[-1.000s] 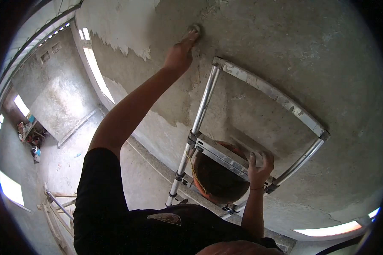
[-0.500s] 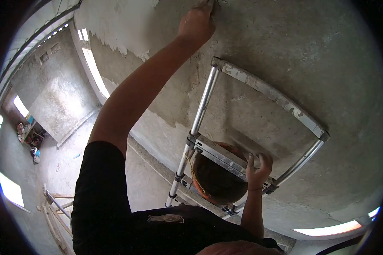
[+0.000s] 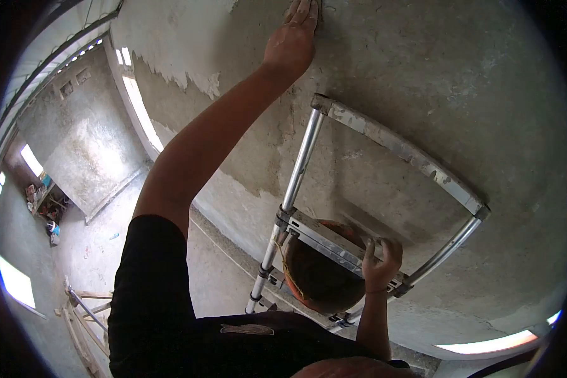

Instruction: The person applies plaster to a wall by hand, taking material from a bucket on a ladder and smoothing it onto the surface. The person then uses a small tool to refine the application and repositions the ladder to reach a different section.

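Note:
My left hand (image 3: 291,44) reaches high up against the grey plastered wall (image 3: 397,69). Its fingers point upward, cut off by the top edge of the view, with a thin dark edge beside them. What lies under the fingers is hidden. Lower down, my right hand (image 3: 382,264) is hooked over a rung of the metal ladder (image 3: 324,239), thumb on one side and fingers on the other. A round orange-rimmed bucket (image 3: 296,291) with dark contents sits behind and below that rung.
Damp and dry plaster patches meet in a ragged edge (image 3: 186,82) on the wall. Far below, wooden trestle pieces (image 3: 82,327) stand on the pale floor (image 3: 94,252). A cluttered shelf (image 3: 43,198) stands by the far wall.
My left hand has tilted so its fingers now stretch upward along the wall. My right hand stays on the rung. The view has shifted slightly.

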Tool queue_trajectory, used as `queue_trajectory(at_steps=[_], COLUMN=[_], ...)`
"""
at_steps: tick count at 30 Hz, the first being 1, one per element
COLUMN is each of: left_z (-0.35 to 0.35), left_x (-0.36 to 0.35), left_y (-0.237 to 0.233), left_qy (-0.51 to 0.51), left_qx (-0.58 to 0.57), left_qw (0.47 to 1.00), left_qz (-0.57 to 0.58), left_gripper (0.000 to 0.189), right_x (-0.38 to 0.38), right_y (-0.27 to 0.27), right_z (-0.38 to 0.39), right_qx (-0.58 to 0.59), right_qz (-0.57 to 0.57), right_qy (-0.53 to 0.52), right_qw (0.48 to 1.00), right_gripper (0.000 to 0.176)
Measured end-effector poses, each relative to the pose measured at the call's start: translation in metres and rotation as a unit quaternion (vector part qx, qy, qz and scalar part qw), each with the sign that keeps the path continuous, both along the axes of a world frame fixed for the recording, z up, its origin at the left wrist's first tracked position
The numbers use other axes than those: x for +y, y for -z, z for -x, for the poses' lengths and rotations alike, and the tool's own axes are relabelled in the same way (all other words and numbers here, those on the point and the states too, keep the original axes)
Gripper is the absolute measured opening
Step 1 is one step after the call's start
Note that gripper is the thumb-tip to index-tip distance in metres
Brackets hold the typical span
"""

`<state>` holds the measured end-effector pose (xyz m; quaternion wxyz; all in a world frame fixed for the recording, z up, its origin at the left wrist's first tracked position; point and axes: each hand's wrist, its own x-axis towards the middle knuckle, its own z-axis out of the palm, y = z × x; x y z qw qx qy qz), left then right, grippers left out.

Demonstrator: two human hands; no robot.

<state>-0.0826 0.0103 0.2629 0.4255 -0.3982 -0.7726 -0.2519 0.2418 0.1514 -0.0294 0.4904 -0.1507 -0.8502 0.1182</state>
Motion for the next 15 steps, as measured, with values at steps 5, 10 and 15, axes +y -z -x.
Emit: queue_trajectory(at_steps=[5,10,15], left_z=[0.012,0.017,0.037], left_x=[-0.005,-0.023,-0.036], left_y=[0.009,0.016,0.042], left_qy=[-0.043,-0.036,-0.055], left_qx=[0.058,0.07,0.256], left_qw=[0.996,0.992,0.963], left_qz=[0.058,0.103,0.064], left_gripper=[0.07,0.07,0.059], right_x=[-0.002,-0.002,-0.004], right_y=[-0.002,-0.002,-0.002], right_z=[0.0,0.0,-0.001], right_qx=[0.001,-0.017,-0.025], right_qz=[0.008,0.009,0.028], right_qy=[-0.012,-0.012,-0.013], right_qw=[1.0,1.0,0.999], right_gripper=[0.015,0.014,0.013])
